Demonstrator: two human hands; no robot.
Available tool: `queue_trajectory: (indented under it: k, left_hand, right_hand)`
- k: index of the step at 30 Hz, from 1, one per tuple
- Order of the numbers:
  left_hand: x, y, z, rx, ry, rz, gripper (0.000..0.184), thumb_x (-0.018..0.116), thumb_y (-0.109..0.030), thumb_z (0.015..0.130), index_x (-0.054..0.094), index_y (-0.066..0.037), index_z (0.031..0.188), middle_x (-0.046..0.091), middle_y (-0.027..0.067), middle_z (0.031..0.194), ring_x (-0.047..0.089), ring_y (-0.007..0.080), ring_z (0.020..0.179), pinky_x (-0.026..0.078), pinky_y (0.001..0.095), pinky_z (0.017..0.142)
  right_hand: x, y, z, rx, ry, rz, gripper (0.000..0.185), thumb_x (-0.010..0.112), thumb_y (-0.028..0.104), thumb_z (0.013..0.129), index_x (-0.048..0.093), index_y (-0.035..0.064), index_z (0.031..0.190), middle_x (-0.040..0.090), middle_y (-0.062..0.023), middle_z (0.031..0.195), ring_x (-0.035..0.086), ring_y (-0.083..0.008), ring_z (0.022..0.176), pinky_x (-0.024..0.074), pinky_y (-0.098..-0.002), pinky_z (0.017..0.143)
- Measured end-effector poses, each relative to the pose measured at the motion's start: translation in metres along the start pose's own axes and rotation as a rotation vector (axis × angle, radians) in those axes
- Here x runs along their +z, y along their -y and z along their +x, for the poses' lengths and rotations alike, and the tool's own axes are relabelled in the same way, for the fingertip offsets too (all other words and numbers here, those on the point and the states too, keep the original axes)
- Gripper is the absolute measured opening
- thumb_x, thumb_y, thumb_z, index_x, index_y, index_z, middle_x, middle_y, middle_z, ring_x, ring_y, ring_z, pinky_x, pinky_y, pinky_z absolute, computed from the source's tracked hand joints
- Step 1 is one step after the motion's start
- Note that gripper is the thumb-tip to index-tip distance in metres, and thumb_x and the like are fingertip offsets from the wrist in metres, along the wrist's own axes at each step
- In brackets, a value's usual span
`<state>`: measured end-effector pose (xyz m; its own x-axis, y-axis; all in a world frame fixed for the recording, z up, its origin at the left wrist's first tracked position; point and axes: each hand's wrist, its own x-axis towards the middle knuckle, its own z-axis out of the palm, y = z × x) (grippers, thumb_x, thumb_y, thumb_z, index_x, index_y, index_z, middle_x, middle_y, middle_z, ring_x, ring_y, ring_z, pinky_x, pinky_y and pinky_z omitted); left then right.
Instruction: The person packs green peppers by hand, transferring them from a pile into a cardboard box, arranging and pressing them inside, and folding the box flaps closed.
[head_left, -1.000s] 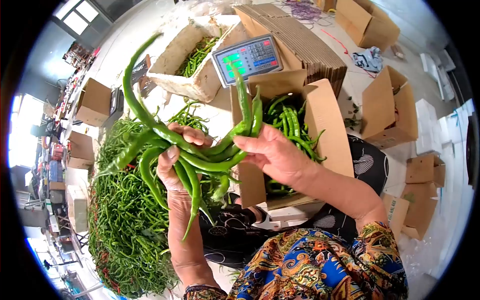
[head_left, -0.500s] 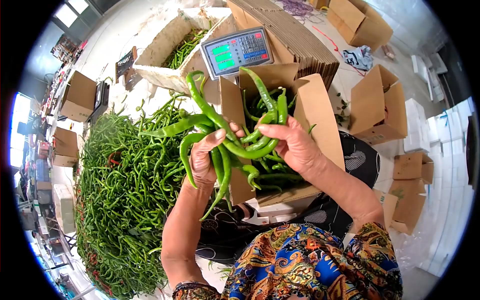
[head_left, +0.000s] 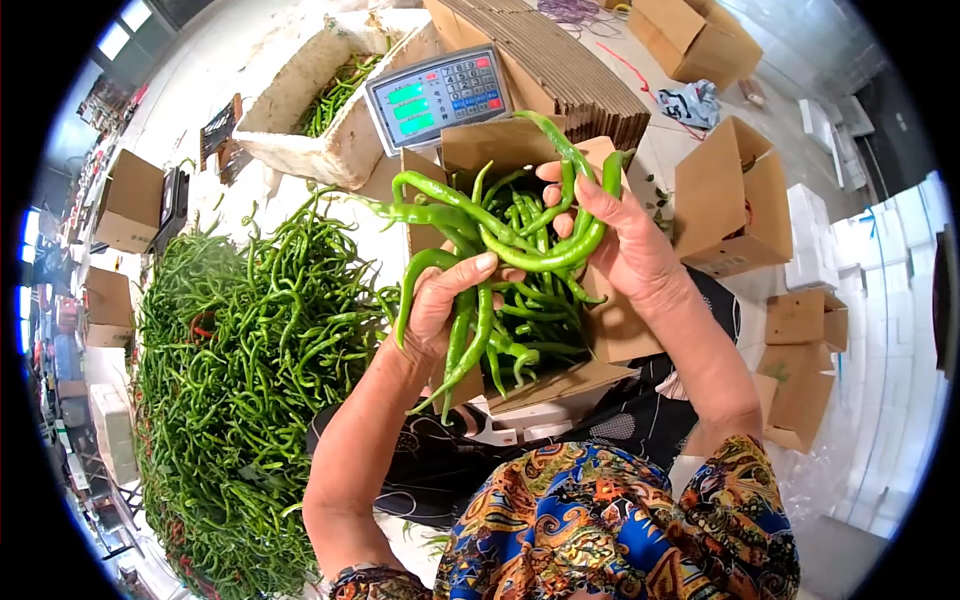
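Observation:
Several long green chili peppers (head_left: 430, 215) stick out of my left hand (head_left: 440, 300), whose thumb and fingers are closed round them. My right hand (head_left: 625, 235) has its thumb and fingers curled about more curved green peppers (head_left: 565, 255). Both hands are above an open cardboard box (head_left: 615, 325) partly filled with green peppers (head_left: 540, 310). To the left of the box spreads a large heap of green peppers (head_left: 250, 400), with a few red ones in it.
A digital scale display (head_left: 437, 97) stands behind the box. Beyond it are a white foam crate (head_left: 290, 90) holding some peppers and a stack of flattened cardboard (head_left: 560, 70). More open boxes (head_left: 735, 200) stand at the right, with others (head_left: 130, 200) at the left.
My right hand has turned and its fingers have spread a little around its peppers. The left hand still grips its bunch. The whole view has shifted slightly, with the scene moving left.

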<state>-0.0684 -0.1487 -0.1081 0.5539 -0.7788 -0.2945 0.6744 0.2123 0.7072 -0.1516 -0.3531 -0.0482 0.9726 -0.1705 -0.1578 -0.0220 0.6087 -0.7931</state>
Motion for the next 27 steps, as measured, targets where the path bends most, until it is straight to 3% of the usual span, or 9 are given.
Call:
queue_trajectory:
  k: [2,4,8,10,14,15,16,22,27]
  left_hand:
    - [0.006,-0.001,0.001,-0.042,0.04,0.051,0.057,0.073,-0.02,0.087,0.047,-0.004,0.135,0.066,0.0099,0.116,0.065,0.0177,0.097,0.052,0.0287,0.075]
    - [0.011,0.002,0.001,-0.033,0.054,-0.015,0.045,0.066,-0.015,0.09,0.052,-0.003,0.132,0.067,0.0084,0.111,0.064,0.0183,0.096,0.054,0.0306,0.08]
    - [-0.005,0.003,0.005,-0.039,0.064,0.085,0.045,0.065,-0.016,0.09,0.054,-0.004,0.132,0.066,0.01,0.105,0.062,0.0137,0.076,0.054,0.0252,0.064]
    - [-0.006,0.005,0.006,-0.027,0.032,0.035,0.044,0.066,-0.016,0.09,0.055,-0.003,0.13,0.066,0.0091,0.103,0.061,0.013,0.076,0.053,0.0246,0.063]
    - [-0.027,0.03,0.018,-0.022,-0.132,0.253,0.041,0.067,-0.012,0.087,0.056,-0.002,0.126,0.067,0.0078,0.102,0.062,0.0142,0.078,0.052,0.0271,0.069]
    - [-0.022,0.026,0.016,-0.102,-0.203,0.286,0.039,0.067,-0.009,0.087,0.057,-0.001,0.123,0.068,0.0078,0.1,0.062,0.0149,0.08,0.052,0.0286,0.072]
    - [-0.026,0.024,0.017,-0.13,-0.123,0.303,0.037,0.067,-0.009,0.088,0.057,-0.001,0.122,0.069,0.0082,0.098,0.062,0.0147,0.08,0.051,0.0272,0.072]
    - [-0.014,0.01,0.018,-0.04,-0.001,-0.011,0.033,0.058,-0.014,0.097,0.051,0.001,0.127,0.064,0.0116,0.1,0.06,0.0139,0.078,0.05,0.0232,0.065]
    - [-0.019,0.006,0.016,-0.035,0.202,-0.36,0.039,0.049,-0.021,0.103,0.045,-0.005,0.138,0.058,0.0128,0.103,0.045,0.0088,0.065,0.04,0.0192,0.052]
  right_hand:
    - [-0.012,0.007,0.006,-0.039,-0.018,-0.125,0.032,0.071,0.026,0.092,0.062,0.0028,0.112,0.06,-0.0017,0.091,0.059,-0.0085,0.072,0.0507,-0.0207,0.066]
    - [-0.015,0.018,0.008,-0.047,-0.085,-0.121,0.029,0.072,0.026,0.091,0.063,0.003,0.107,0.06,-0.0015,0.089,0.058,-0.0084,0.071,0.0505,-0.0206,0.065]
    - [-0.019,0.035,0.007,-0.028,-0.125,-0.213,0.023,0.071,0.026,0.092,0.065,0.0047,0.1,0.06,0.0005,0.085,0.057,-0.0064,0.068,0.0483,-0.0191,0.061]
    - [-0.027,0.039,0.011,-0.065,-0.098,-0.268,0.022,0.07,0.025,0.092,0.066,0.005,0.099,0.061,0.0,0.085,0.057,-0.0065,0.067,0.0477,-0.0192,0.061]
    - [-0.025,0.048,0.01,-0.074,-0.139,-0.4,0.02,0.065,0.023,0.096,0.062,0.0038,0.101,0.061,-0.002,0.089,0.054,-0.0065,0.068,0.0468,-0.0191,0.061]
    - [-0.028,0.049,0.013,-0.083,-0.135,-0.42,0.022,0.071,0.024,0.092,0.066,0.0048,0.1,0.066,-0.0034,0.087,0.057,-0.0066,0.066,0.0478,-0.0197,0.061]
    - [-0.029,0.05,0.012,-0.093,-0.117,-0.436,0.022,0.071,0.025,0.092,0.067,0.0046,0.101,0.066,-0.0036,0.087,0.057,-0.0065,0.066,0.048,-0.0199,0.061]
    - [-0.024,0.061,0.002,-0.158,-0.123,-0.59,0.027,0.072,0.023,0.09,0.066,0.0016,0.105,0.067,-0.0051,0.087,0.057,-0.0067,0.067,0.0485,-0.0208,0.061]
    - [-0.023,0.065,-0.006,-0.14,-0.094,-0.648,0.043,0.077,0.026,0.086,0.061,-0.0019,0.114,0.064,-0.0046,0.088,0.059,-0.0093,0.075,0.0495,-0.0233,0.069]
